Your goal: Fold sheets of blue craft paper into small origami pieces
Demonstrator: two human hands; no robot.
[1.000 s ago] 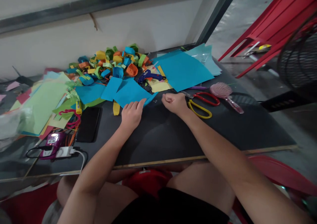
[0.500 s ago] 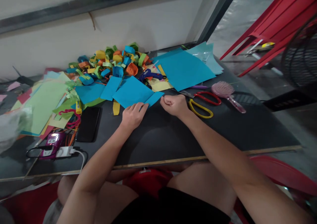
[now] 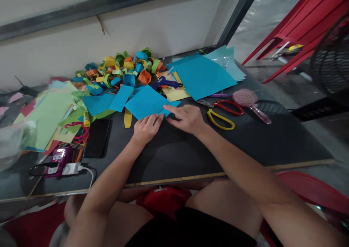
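A blue sheet of paper lies on the dark table in front of me, its right end marked off by a crease or edge into a narrow flap. My left hand is closed on the paper's near edge, fingers bent and close together. My right hand rests at the flap with nothing in it. Its index finger points left onto the blue paper, and the thumb is apart below. Just right of that hand lie scissors with red and yellow handles.
Behind the paper are a heap of small folded paper pieces and a blue glue gun. A large blue sheet and a pink hairbrush lie to the right. On the left are a black phone and coloured paper sheets.
My right hand has gone from a fist beside the flap to a stretched index finger on the paper, moving slightly left. My left hand stays at the paper's near edge.
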